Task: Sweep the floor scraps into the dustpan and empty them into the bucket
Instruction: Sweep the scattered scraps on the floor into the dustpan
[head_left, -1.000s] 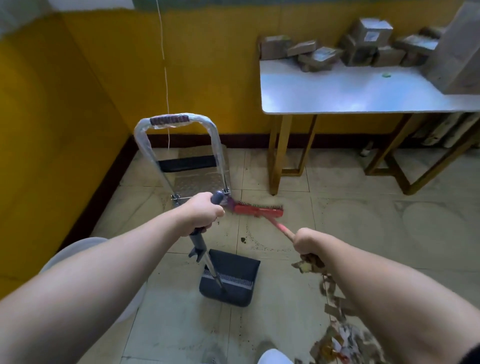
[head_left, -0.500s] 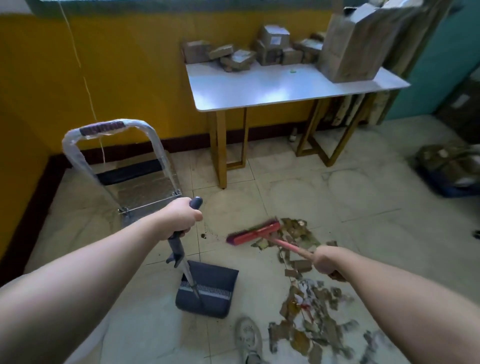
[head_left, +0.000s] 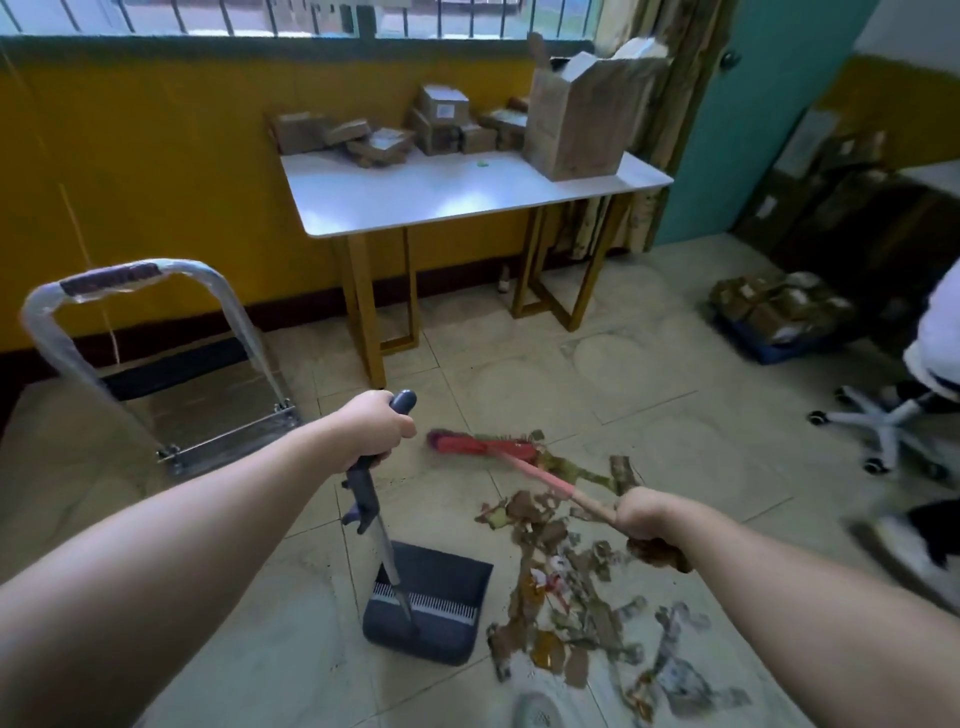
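Note:
My left hand (head_left: 371, 428) grips the top of the long grey handle of a dark blue dustpan (head_left: 431, 603), which rests on the tiled floor in front of me. My right hand (head_left: 641, 514) holds the pink handle of a red broom (head_left: 483, 447). The broom head lies on the floor beyond the scraps, between the two hands. A spread of brown cardboard and paper scraps (head_left: 566, 587) covers the floor to the right of the dustpan, under my right forearm. No bucket is in view.
A folding hand trolley (head_left: 156, 332) stands at the left by the yellow wall. A white table (head_left: 467, 197) with gold legs carries several cardboard boxes. A swivel chair base (head_left: 878, 421) and a stack of parcels (head_left: 779, 312) are at the right. A shoe (head_left: 535, 712) shows at the bottom.
The view has swung right and up, and the bucket at lower left has left the frame. The broom head has moved right, to the far side of the scraps. The dustpan stays put.

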